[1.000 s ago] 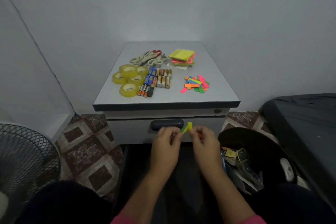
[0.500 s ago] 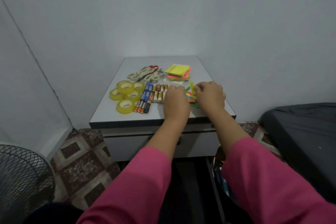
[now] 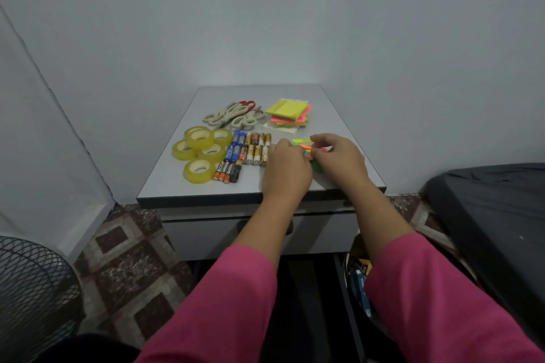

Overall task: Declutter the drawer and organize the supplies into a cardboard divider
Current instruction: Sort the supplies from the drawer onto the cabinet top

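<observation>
Supplies lie sorted on the grey surface (image 3: 333, 115) of the cabinet, placed around the batteries (image 3: 247, 152): tape rolls (image 3: 200, 150) just left of them, scissors (image 3: 233, 116) behind, a sticky-note stack (image 3: 290, 112) behind and to the right. Right of the batteries sits a pile of coloured paper strips (image 3: 303, 144). Both hands meet over that pile: the left hand (image 3: 286, 168) has curled fingers touching it, the right hand (image 3: 339, 156) pinches strips. The drawer (image 3: 203, 237) below is closed.

One head-worn camera looks forward and down, close over the cabinet top (image 3: 339, 138).
</observation>
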Available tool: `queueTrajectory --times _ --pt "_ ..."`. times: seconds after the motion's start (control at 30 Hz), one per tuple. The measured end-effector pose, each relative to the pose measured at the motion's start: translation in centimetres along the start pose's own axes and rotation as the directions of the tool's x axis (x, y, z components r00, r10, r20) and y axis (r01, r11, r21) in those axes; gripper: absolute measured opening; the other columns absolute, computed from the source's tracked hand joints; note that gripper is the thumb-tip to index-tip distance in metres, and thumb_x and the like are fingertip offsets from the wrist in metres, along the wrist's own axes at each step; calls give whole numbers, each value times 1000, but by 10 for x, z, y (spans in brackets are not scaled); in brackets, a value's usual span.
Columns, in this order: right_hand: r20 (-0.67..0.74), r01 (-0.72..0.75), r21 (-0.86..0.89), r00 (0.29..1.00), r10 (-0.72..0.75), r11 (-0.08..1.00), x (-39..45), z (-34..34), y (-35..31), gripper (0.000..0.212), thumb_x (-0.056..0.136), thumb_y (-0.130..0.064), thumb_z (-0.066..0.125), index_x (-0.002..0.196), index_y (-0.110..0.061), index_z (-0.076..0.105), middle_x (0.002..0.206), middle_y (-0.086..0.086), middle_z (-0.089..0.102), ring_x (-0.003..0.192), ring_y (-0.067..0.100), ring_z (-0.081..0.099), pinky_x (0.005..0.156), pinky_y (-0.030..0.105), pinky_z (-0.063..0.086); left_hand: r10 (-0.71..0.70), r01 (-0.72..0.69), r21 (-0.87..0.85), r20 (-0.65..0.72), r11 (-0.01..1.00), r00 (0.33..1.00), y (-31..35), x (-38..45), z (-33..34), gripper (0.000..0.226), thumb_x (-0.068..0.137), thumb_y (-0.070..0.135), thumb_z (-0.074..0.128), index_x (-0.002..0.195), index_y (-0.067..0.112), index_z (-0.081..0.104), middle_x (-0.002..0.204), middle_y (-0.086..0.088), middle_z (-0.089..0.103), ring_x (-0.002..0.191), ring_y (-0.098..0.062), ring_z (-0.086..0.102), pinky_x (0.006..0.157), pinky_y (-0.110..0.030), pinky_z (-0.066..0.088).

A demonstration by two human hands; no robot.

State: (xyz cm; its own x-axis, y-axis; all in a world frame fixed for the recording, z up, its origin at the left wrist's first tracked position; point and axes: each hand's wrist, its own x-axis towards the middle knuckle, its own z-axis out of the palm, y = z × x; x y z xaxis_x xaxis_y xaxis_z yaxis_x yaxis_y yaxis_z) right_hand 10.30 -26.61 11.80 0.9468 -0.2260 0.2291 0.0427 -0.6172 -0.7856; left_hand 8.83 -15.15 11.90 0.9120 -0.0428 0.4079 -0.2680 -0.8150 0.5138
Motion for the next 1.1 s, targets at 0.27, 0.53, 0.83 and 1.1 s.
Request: queueTrajectory --times 0.27,0.53,0.83,1.1 --pt "-95 51 174 995 -34 983 -6 -2 2 28 92 -17 50 112 -23 68 113 -9 66 101 7 59 93 33 50 7 -19 -143 -82 989 997 -4 0 -1 26 98 14 45 104 3 67 106 -12 56 102 -26 50 82 -39 44" --pt "-147 105 324 987 -60 940 -32 -7 -8 19 91 -13 55 98 -22 70 98 -8 68 97 8 62 82 19 49 103 -150 -392 -139 907 985 -10 -16 -15 21 94 8 54 108 3 69 103 -11 63 94 -13 53 79 -14 37" --pt "-48 120 417 993 -109 901 -154 18 13 17 91 -4 59 99 -14 71 98 0 69 93 6 62 78 11 47 333 -307 -278 50 910 942 -57 -117 -23 17 90 10 58 100 7 72 94 -7 65 91 -20 54 80 -27 40" --pt "458 -2 89 888 -40 996 -223 75 71 23 87 -3 62 107 -12 70 101 -6 65 97 6 60 85 9 44 161 -183 -13 536 983 829 -119 -199 -7 22 94 25 52 104 19 71 108 -1 68 100 -22 54 91 -36 42"
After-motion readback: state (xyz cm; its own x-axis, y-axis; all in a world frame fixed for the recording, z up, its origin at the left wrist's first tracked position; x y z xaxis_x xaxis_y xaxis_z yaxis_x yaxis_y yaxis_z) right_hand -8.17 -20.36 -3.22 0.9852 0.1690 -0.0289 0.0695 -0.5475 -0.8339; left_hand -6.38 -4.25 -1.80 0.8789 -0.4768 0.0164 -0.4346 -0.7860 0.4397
